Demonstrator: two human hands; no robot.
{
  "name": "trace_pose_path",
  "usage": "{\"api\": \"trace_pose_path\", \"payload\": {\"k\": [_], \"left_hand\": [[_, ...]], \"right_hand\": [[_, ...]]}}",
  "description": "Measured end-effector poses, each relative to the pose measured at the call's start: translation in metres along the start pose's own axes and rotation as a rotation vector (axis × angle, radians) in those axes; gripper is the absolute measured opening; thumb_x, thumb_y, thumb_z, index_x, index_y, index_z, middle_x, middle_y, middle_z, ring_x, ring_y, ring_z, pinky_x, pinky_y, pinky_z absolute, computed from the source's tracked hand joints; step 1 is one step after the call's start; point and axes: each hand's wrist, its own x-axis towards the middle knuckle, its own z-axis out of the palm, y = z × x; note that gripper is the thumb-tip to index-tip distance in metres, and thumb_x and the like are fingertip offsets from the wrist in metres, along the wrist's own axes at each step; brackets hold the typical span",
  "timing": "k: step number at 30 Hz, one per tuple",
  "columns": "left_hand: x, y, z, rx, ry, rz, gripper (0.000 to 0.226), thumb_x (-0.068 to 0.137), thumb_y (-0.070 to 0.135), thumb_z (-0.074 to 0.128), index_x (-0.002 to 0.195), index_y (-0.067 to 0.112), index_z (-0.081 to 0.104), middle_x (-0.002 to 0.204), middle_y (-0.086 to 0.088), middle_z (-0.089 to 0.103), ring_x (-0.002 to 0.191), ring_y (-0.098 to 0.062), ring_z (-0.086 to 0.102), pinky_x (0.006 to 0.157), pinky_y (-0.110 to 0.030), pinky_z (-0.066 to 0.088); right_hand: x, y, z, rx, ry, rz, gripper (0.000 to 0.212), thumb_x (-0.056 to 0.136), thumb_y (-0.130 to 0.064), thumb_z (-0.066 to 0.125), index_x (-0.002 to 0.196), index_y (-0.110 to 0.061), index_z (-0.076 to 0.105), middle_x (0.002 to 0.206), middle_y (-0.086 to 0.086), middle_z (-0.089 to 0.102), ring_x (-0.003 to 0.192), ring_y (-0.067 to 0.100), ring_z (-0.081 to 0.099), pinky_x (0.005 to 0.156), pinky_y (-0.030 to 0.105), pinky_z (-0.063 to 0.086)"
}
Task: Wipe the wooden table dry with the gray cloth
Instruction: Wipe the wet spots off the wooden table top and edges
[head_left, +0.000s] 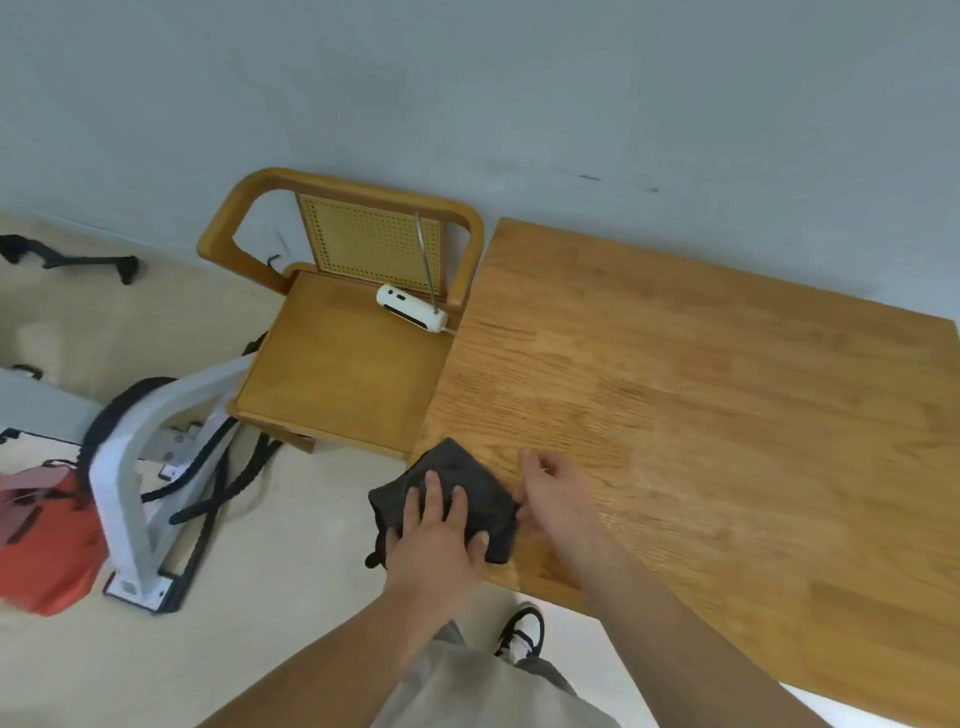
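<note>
The gray cloth (470, 480) lies folded on the near left corner of the wooden table (701, 415), partly hanging over the edge. My left hand (439, 540) presses flat on top of the cloth with fingers spread. My right hand (558, 491) sits just right of it, fingers pinching the cloth's right edge against the tabletop. The tabletop shows faint streaks in the grain toward the left side.
A wooden chair (343, 332) with a cane back stands against the table's left edge, a small white device (413, 306) on its seat. A white metal frame (150, 467), black cables and a red bag (47, 540) lie on the floor at left. The wall runs behind.
</note>
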Motion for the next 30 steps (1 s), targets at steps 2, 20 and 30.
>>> {"api": "trace_pose_path", "payload": {"k": [2,20,30], "left_hand": [[0.004,0.002,0.006,-0.056,0.014,-0.023,0.076,0.103,0.062,0.030,0.164,0.026,0.003,0.172,-0.008,-0.017,0.158,-0.033,-0.009,0.123,-0.061,0.022],[0.001,-0.051,0.046,-0.383,0.290,-0.136,0.055,0.105,0.042,0.047,0.158,0.039,0.031,0.167,-0.009,0.017,0.147,-0.029,0.026,0.115,-0.041,0.041],[0.065,-0.082,0.004,-0.529,0.165,0.003,0.060,0.105,0.027,0.047,0.157,0.049,0.027,0.149,0.009,0.048,0.122,-0.019,0.056,0.100,-0.038,0.053]], "right_hand": [[0.002,0.005,-0.013,-0.125,0.049,-0.037,0.026,0.104,-0.043,0.049,0.088,-0.028,0.064,0.087,0.010,0.076,0.079,0.029,0.072,0.079,0.053,0.063],[-0.004,-0.004,0.005,-0.341,-0.219,-0.053,0.021,0.103,-0.034,0.057,0.099,-0.020,0.072,0.093,0.011,0.077,0.084,0.026,0.072,0.085,0.045,0.060],[0.064,-0.052,0.028,-0.719,-0.152,-0.176,0.048,0.097,-0.037,0.065,0.140,-0.019,0.058,0.121,-0.001,0.063,0.102,0.017,0.060,0.083,0.024,0.044]]}}
